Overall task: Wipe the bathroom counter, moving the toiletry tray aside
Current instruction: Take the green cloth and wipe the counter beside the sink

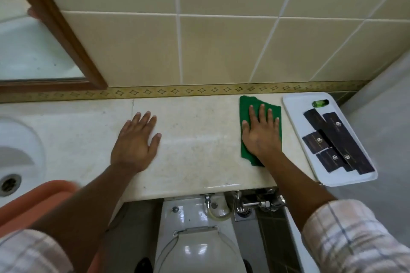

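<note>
The cream stone counter [195, 153] runs left to right below the tiled wall. A green cloth [248, 106] lies flat on its right part, and my right hand [261, 135] presses on it with fingers spread. My left hand [137, 139] rests flat and empty on the counter's middle. The white toiletry tray [295, 104] sits at the counter's far right end, its near corner hanging past the front edge. It holds several dark packets [341, 142] and a small green bottle [320, 103].
A white sink basin [20, 139] with its drain is at the left. An orange tub [37, 201] shows at the lower left. A toilet [195, 239] and chrome water valves [255, 204] stand below the counter. A wood-framed mirror [60, 29] hangs upper left.
</note>
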The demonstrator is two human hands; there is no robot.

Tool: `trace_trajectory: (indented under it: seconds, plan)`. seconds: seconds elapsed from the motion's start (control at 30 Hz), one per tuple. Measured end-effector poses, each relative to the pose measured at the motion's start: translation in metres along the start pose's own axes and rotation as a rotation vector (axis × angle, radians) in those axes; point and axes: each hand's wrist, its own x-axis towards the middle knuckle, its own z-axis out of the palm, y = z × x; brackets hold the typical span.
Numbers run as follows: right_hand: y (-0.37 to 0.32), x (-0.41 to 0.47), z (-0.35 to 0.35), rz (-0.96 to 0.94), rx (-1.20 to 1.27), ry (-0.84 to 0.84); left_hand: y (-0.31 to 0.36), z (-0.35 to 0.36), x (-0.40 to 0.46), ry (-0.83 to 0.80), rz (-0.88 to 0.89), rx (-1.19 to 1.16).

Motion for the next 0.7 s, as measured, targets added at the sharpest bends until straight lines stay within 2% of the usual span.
trace_trajectory:
  seconds: [0.13,0.37,0.43,0.57,0.7]
  plan:
    - [-0.056,0.013,-0.001,-0.004,-0.002,-0.003,0.0,0.002,0.001,0.011,-0.005,-0.007]
    - [-0.179,-0.046,0.016,-0.294,0.03,-0.067,0.0,0.001,0.0,0.009,-0.024,0.005]
    - [-0.179,-0.071,0.02,-0.337,0.048,-0.073,0.0,0.0,0.0,0.008,-0.021,-0.004]
    - [-0.136,-0.11,0.023,-0.356,0.076,-0.038,0.001,-0.001,-0.001,0.004,-0.01,-0.005]
    - [-0.081,-0.111,0.019,-0.233,0.062,-0.018,-0.001,0.0,-0.001,0.001,0.007,-0.011]
